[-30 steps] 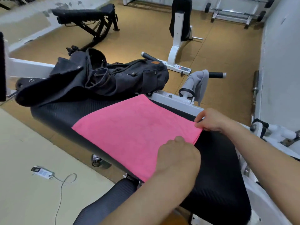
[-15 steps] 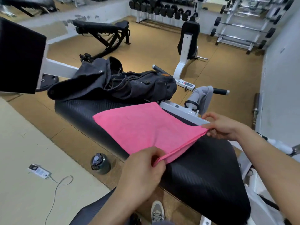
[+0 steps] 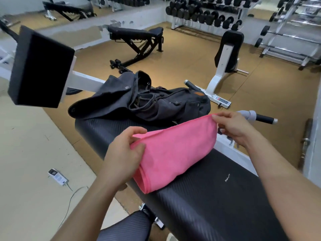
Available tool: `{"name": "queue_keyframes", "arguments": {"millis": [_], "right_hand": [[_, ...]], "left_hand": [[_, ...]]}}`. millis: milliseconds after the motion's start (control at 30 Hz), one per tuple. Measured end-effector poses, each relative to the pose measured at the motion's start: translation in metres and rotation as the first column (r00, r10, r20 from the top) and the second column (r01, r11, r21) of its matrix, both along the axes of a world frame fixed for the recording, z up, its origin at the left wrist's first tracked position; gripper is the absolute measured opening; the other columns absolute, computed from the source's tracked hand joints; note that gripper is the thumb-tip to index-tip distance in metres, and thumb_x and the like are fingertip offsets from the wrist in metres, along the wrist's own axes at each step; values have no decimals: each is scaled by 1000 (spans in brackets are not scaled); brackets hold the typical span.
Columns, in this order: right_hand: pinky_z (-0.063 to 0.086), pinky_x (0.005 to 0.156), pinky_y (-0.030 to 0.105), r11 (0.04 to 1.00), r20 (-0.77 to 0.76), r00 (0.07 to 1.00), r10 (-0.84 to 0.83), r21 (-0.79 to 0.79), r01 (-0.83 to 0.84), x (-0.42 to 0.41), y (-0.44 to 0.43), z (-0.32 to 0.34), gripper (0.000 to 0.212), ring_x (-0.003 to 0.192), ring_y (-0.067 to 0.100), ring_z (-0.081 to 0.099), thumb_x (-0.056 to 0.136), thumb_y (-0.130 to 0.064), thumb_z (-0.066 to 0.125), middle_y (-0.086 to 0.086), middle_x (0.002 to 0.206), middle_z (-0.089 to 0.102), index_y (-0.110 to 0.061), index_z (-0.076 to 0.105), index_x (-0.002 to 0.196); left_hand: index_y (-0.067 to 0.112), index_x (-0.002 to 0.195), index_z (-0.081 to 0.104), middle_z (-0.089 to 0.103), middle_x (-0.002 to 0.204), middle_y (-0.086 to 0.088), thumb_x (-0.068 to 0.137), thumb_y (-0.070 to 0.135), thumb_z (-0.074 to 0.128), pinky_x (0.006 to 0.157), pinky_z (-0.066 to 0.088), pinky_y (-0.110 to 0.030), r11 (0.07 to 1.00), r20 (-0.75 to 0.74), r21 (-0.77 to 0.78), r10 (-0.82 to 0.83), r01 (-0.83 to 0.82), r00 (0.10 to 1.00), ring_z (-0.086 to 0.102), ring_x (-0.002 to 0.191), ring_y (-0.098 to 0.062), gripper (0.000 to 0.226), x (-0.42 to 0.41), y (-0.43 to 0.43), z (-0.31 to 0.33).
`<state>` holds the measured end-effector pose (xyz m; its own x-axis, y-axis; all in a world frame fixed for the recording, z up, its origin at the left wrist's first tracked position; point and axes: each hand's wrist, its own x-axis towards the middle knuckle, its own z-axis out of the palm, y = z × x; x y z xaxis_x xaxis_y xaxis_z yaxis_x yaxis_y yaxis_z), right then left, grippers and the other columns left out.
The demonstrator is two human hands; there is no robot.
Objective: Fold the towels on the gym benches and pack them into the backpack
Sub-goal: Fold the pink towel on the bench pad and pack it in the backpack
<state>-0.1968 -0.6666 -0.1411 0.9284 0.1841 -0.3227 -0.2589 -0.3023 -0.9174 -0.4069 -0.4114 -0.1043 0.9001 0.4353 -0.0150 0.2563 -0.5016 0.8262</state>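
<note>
The pink towel (image 3: pixel 173 153) hung between both hands above the bench pad (image 3: pixel 217 197), lower fold resting on the pad, long axis running from the left hand (image 3: pixel 125 153) (pinching the near corner) to the right hand (image 3: pixel 232 129), pinching the far corner. The backpack (image 3: pixel 156 103) lay on the same pad just beyond, its open mouth judged nearer the left hand.

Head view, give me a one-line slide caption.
Both hands lift a pink towel off the bench beside a backpack.
</note>
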Motion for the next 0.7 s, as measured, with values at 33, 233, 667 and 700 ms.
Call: {"name": "queue_keyframes", "arguments": {"millis": [33, 233, 667, 700], "right_hand": [[31, 41, 16, 999, 20, 1000, 19, -38, -18, 8, 12, -7, 10, 46, 5, 42, 95, -16, 60, -1, 71, 52, -17, 64, 86], [36, 72, 29, 906, 177, 972, 152, -418, -65, 34, 73, -62, 15, 87, 22, 53, 95, -16, 50, 3, 90, 59, -9, 63, 95], [35, 62, 39, 720, 371, 833, 412, -692, -48, 10, 96, -96, 11, 75, 33, 51, 101, -19, 32, 7, 80, 52, -13, 39, 94], [34, 62, 39, 722, 389, 820, 419, -691, -41, 9, 97, -94, 12, 71, 31, 48, 101, -20, 32, 6, 79, 50, -13, 39, 94]], "left_hand": [[39, 103, 61, 69, 95, 11, 86, 13, 61, 79, 50, -33, 999, -25, 31, 37, -36, 999, 63, 90, -7, 31, 7, 6, -2], [37, 118, 56, 69, 100, 6, 89, 19, 55, 76, 42, -32, 948, -151, 281, 197, -149, 969, 62, 98, -20, 34, 28, 22, -13], [30, 96, 72, 65, 78, 17, 82, 19, 68, 72, 37, -25, 916, -173, 362, 250, -174, 953, 57, 80, -12, 18, 36, 42, 0], [30, 95, 73, 61, 74, 20, 82, 18, 69, 73, 38, -25, 925, -170, 331, 251, -185, 953, 57, 79, -12, 19, 34, 44, 0]]}}
